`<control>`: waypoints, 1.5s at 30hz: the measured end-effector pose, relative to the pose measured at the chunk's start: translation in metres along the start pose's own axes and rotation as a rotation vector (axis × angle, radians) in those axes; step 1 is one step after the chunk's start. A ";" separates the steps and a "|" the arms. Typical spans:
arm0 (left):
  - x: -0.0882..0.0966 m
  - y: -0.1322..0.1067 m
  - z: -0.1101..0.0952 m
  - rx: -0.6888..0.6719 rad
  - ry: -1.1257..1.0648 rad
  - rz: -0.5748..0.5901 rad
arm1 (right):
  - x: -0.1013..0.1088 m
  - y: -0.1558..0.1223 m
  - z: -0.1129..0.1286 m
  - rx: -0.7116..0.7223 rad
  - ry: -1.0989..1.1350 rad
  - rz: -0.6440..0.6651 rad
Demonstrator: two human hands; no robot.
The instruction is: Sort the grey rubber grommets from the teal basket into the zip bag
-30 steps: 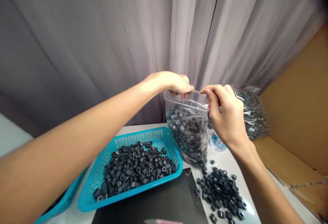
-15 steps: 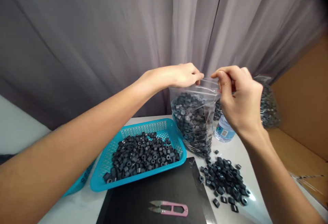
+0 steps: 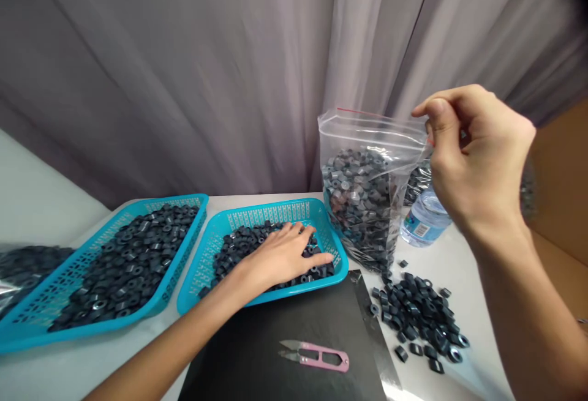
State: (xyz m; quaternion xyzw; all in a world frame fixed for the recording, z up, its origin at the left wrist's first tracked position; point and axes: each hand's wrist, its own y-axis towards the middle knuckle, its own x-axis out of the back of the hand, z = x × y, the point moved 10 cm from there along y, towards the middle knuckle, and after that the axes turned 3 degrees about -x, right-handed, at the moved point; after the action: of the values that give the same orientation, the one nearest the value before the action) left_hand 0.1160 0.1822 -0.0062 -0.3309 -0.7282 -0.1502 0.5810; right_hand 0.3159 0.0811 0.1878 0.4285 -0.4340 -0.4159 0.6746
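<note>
A clear zip bag (image 3: 362, 199) half full of small dark grey rings stands upright on the white table. My right hand (image 3: 473, 156) pinches its top right corner and holds it up. My left hand (image 3: 282, 254) lies flat with fingers spread on the dark rings in the nearer turquoise basket (image 3: 271, 211). A loose pile of the same rings (image 3: 418, 315) lies on the table to the right of the bag.
A second turquoise basket (image 3: 59, 321) of rings sits at the left. Pink thread snips (image 3: 316, 355) lie on a black mat (image 3: 261, 358). A water bottle (image 3: 422, 220) lies behind the bag. A brown cardboard box (image 3: 560, 193) is at the right, a grey curtain behind.
My left hand let go of the bag top and dropped onto the rings in the basket. My right hand still holds the bag. The view swung left, bringing the second basket into sight.
</note>
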 end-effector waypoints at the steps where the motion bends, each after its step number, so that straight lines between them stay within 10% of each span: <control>1: -0.014 0.007 0.000 -0.003 0.033 0.047 | 0.000 0.000 0.001 0.001 0.004 0.001; 13: -0.048 0.013 -0.019 -0.243 -0.017 0.048 | 0.001 0.001 -0.011 -0.014 0.012 -0.014; 26: 0.036 -0.001 0.006 -0.204 -0.616 -0.377 | -0.003 -0.007 -0.001 0.035 0.057 -0.118; 34: 0.026 -0.023 0.056 0.019 -1.091 -0.459 | 0.050 -0.042 0.053 0.198 0.140 -0.587; 36: 0.019 -0.025 0.061 0.047 -1.213 -0.427 | 0.042 -0.051 0.076 0.180 0.276 -0.438; 41: 0.004 -0.028 0.064 0.065 -1.525 -0.318 | -0.093 -0.107 0.106 -0.182 0.695 0.675; 45: -0.007 -0.025 0.059 0.077 -1.690 -0.198 | -0.153 -0.161 0.088 -0.483 0.895 1.024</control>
State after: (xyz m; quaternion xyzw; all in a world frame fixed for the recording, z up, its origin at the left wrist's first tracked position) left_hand 0.0564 0.1971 -0.0251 -0.2466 -0.9476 0.1219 -0.1627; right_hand 0.1603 0.1585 0.0241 0.1395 -0.1584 0.0834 0.9739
